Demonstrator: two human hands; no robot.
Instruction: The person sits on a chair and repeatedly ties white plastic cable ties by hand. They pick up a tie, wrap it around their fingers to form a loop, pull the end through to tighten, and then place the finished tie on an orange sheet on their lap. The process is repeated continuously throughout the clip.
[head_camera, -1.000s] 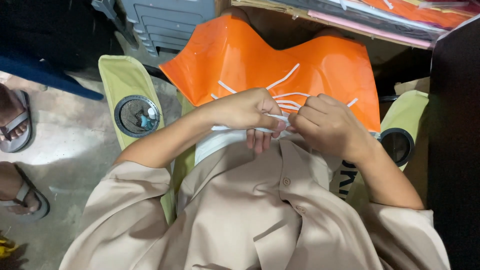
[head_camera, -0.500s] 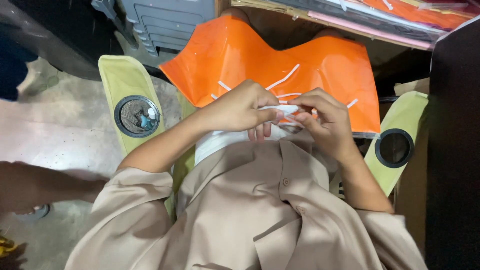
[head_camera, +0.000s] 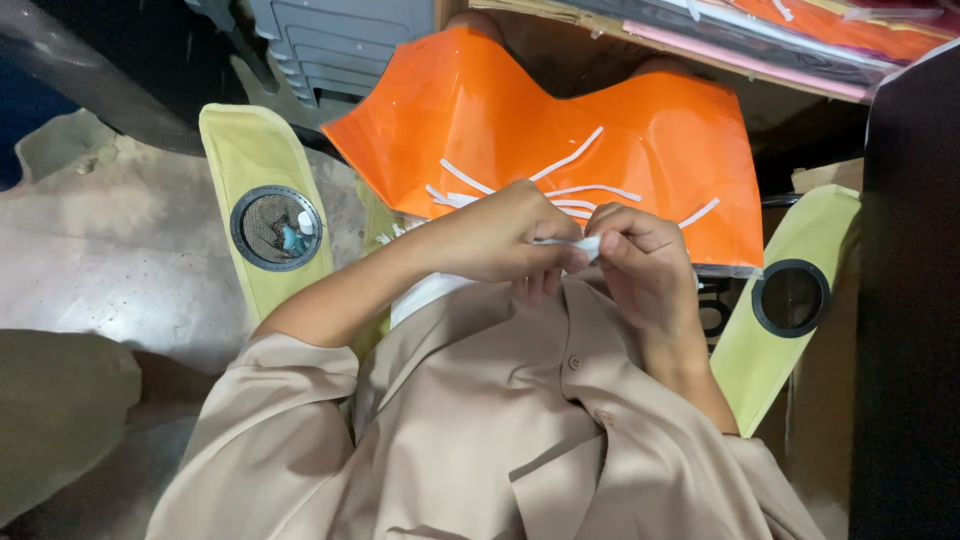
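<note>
Over orange sheet (head_camera: 640, 130), pinched white strip (head_camera: 572, 243)

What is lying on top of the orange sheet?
Several thin white strips lie scattered on the orange sheet. The left hand and right hand cover its near edge, so anything there is hidden.

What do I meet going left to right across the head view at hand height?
Left yellow armrest → left hand → white strip pinched between both hands → right hand → right yellow armrest.
</note>
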